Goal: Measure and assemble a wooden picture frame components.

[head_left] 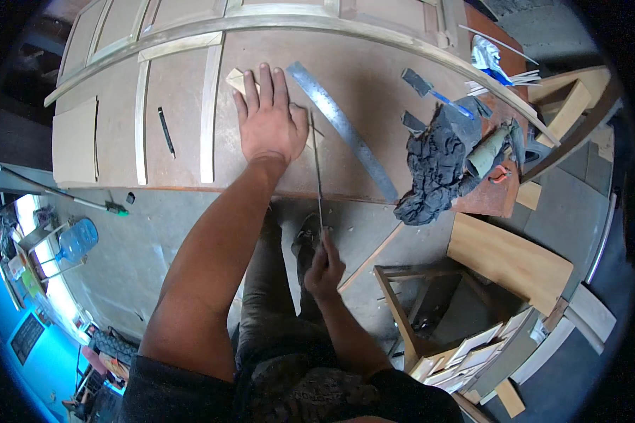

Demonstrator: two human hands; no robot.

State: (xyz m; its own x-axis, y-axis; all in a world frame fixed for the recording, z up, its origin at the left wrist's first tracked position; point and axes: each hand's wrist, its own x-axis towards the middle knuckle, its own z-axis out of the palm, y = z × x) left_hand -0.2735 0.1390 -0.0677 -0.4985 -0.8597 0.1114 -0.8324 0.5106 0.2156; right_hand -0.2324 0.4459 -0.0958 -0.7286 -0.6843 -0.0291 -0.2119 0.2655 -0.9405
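Note:
My left hand lies flat with its fingers stretched over a small light wooden piece on the brown worktop. Only the ends of that wood show past the fingers and beside the thumb. My right hand, below the worktop's near edge, is closed round the handle of a thin hand saw, seen almost edge-on. The blade runs up past that edge, its far part close beside my left thumb. A steel ruler lies slanted just right of the blade. Left of my hand lies a black pencil.
A frame with wooden strips spans the worktop. Crumpled dark cloth and a rolled sandpaper piece lie at the right. Below stand a wooden frame and a leaning board. A blue water jug is at far left.

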